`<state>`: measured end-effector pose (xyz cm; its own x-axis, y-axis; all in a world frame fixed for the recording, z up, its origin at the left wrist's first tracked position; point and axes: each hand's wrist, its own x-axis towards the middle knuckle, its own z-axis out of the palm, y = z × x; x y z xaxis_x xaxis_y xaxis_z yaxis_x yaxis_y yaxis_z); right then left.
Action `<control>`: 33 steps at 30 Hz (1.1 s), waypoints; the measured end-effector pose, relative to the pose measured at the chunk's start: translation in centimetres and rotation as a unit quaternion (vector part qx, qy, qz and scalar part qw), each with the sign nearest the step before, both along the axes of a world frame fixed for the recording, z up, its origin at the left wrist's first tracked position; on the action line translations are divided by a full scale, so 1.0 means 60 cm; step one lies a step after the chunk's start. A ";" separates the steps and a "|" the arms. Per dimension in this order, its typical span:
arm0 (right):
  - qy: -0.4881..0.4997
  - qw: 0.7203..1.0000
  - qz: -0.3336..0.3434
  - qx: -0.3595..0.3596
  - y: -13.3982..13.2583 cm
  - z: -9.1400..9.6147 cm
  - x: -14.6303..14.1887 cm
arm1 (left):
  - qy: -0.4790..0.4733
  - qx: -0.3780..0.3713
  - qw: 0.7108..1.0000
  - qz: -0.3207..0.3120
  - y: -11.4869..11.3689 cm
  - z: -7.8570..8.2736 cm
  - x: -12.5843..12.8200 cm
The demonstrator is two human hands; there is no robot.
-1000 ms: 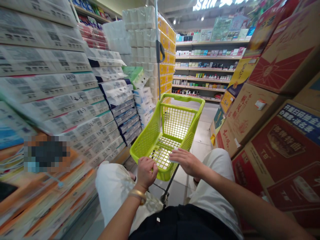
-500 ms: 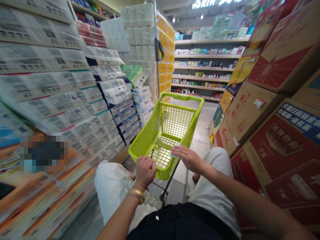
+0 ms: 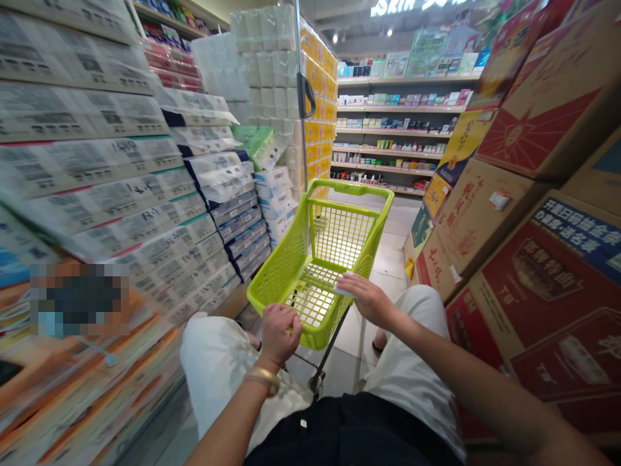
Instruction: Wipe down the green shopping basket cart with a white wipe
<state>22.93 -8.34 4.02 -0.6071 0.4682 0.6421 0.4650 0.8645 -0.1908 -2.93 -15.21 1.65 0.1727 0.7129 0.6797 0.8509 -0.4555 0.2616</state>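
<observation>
A lime-green plastic shopping cart basket (image 3: pixel 277 268) on a metal frame stands between my knees, its lattice floor and back panel in plain sight. My left hand (image 3: pixel 280 331) is closed over the near rim of the basket. On the basket's right side, my right hand (image 3: pixel 369 300) has its fingers stretched out over a folded white cloth (image 3: pixel 345 288), holding it against the rim. Most of the cloth is hidden under those fingers, and I cannot tell whether it is paper or fabric. Inside the basket no goods are seen.
Stacked tissue packs (image 3: pixel 160 181) rise close on the left. Cardboard cartons (image 3: pixel 538 278) are piled on the right. Shelves of small products (image 3: pixel 398 129) stand behind the cart. A metal pole with a black handle (image 3: pixel 306 97) stands beyond the basket. At lower left, one patch is blurred out.
My right hand has slid slightly forward and up along the basket's right rim with the white cloth. My left hand keeps its hold on the near rim.
</observation>
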 end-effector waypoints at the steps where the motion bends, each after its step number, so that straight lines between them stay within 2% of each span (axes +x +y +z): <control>1: 0.018 0.999 -0.030 -0.007 0.009 0.001 0.004 | -0.001 0.001 1.000 0.000 0.000 0.000 0.001; 2: 0.034 0.998 -0.048 -0.013 0.011 0.000 0.004 | -0.001 0.002 1.000 0.001 0.000 0.000 0.001; 4: 0.045 0.998 -0.034 -0.020 -0.009 -0.006 -0.009 | 0.000 0.003 1.000 0.004 0.000 -0.001 0.001; 8: -0.040 0.991 0.129 -0.002 -0.081 -0.018 -0.047 | 0.005 0.004 1.000 0.002 -0.001 -0.001 -0.001; 10: -0.058 0.988 0.147 0.002 -0.085 -0.014 -0.049 | 0.006 0.003 1.000 0.001 -0.002 0.000 -0.002; 12: -0.042 0.993 0.113 0.008 -0.057 -0.006 -0.035 | 0.006 0.006 1.000 0.003 -0.002 0.002 -0.002; 15: 0.010 1.000 0.005 0.010 -0.001 0.006 -0.010 | 0.007 0.014 1.000 0.004 -0.002 0.002 0.000; 17: 0.043 0.998 -0.043 0.001 0.010 0.005 -0.008 | 0.006 0.017 1.000 0.004 -0.001 0.001 0.001; 19: 0.046 0.999 -0.018 -0.005 -0.008 -0.001 -0.020 | 0.003 0.019 1.000 0.004 -0.001 0.000 0.001; 22: -0.003 0.995 0.097 -0.001 -0.050 -0.011 -0.043 | 0.004 0.016 1.000 0.004 -0.002 -0.001 -0.001; 24: -0.014 0.992 0.127 -0.002 -0.054 -0.011 -0.045 | 0.004 0.015 1.000 0.003 -0.002 -0.001 -0.002; 26: 0.000 0.995 0.098 -0.007 -0.031 -0.007 -0.034 | 0.002 0.017 1.000 0.002 -0.003 -0.001 -0.002; 30: 0.060 0.998 -0.034 -0.006 0.019 0.000 -0.015 | -0.001 0.019 1.000 0.004 -0.002 -0.002 -0.001; 31: 0.066 0.997 -0.045 -0.006 0.016 -0.001 -0.018 | 0.000 0.018 1.000 0.005 -0.002 -0.003 -0.001; 33: 0.049 0.999 -0.013 -0.007 -0.007 -0.005 -0.033 | 0.001 0.018 1.000 0.006 -0.002 -0.003 -0.001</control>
<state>20.93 -8.78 3.71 -0.5294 0.4929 0.6905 0.4661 0.8490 -0.2488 -2.98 -15.32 1.46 0.1648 0.6895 0.7053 0.8569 -0.4542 0.2439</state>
